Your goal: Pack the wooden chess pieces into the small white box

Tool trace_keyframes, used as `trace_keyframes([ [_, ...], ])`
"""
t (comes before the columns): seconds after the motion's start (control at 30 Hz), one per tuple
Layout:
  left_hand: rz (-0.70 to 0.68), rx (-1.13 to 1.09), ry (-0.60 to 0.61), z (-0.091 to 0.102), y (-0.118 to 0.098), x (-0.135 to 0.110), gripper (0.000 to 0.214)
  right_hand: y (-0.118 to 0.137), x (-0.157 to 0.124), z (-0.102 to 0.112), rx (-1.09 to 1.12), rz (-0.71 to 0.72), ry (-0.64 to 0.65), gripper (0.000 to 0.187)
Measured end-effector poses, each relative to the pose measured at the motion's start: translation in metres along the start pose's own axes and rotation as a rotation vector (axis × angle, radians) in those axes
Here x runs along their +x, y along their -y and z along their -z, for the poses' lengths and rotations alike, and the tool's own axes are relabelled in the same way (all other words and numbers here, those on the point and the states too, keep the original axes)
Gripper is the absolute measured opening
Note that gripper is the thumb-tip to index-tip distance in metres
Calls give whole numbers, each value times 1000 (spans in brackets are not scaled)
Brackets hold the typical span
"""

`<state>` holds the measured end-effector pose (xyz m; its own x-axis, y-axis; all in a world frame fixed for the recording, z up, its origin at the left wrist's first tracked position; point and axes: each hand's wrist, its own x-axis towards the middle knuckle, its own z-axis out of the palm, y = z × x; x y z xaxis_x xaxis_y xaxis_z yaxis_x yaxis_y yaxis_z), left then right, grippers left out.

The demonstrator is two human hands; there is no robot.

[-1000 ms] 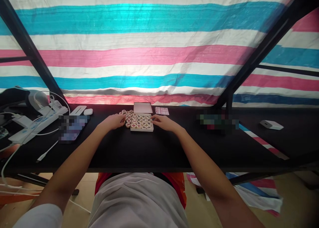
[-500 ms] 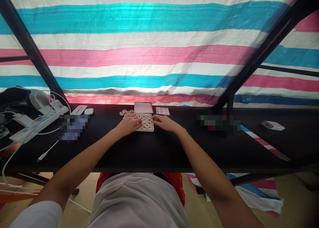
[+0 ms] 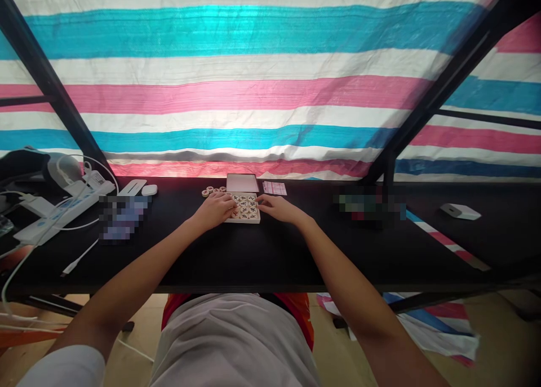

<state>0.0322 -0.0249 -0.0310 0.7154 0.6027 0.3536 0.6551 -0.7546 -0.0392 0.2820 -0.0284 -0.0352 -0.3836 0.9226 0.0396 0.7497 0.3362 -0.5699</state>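
A shallow white box (image 3: 243, 221) on the black table holds rows of round Chinese chess pieces (image 3: 244, 209) with dark and red characters. My left hand (image 3: 213, 211) lies over the box's left side, its fingers curled down onto a Chinese chess piece; the palm hides part of the box. At the right rim, my right hand (image 3: 274, 207) touches the box with its fingers stretched and the thumb a little apart. Several loose pieces (image 3: 210, 191) lie on the table just behind my left hand. The white box lid (image 3: 242, 182) lies behind the box.
A red-and-white printed card (image 3: 274, 188) is right of the lid. On the left are a power strip (image 3: 63, 212), cables, a white earphone case (image 3: 149, 190) and a blurred-out object. A white adapter (image 3: 460, 211) sits far right. Striped sheeting (image 3: 253, 94) hangs behind the table (image 3: 253, 257).
My left hand has shifted slightly left, uncovering more pieces in the box. The right hand stays at the box's right rim.
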Motion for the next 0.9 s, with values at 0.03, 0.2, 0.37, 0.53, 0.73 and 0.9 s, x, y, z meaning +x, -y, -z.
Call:
trace_keyframes([
  [0.03, -2, 0, 1, 0, 0, 0, 26, 0, 0, 0, -1, -2, 0, 32],
  [0.2, -12, 45, 21, 5, -3, -2, 31, 1, -1, 1, -1, -2, 1, 32],
  [0.37, -25, 19, 5, 6, -7, -3, 31, -1, 1, -1, 2, 6, -10, 31],
  [0.53, -92, -29, 60, 4, -9, -4, 32, -3, 2, -2, 0, 9, -14, 31],
  [0.73, -67, -27, 77, 2, -8, -4, 34, -3, 1, -2, 5, 9, -11, 32],
  [0.9, 3, -87, 12, 6, -2, -3, 40, -1, 1, 0, -2, 1, -7, 33],
])
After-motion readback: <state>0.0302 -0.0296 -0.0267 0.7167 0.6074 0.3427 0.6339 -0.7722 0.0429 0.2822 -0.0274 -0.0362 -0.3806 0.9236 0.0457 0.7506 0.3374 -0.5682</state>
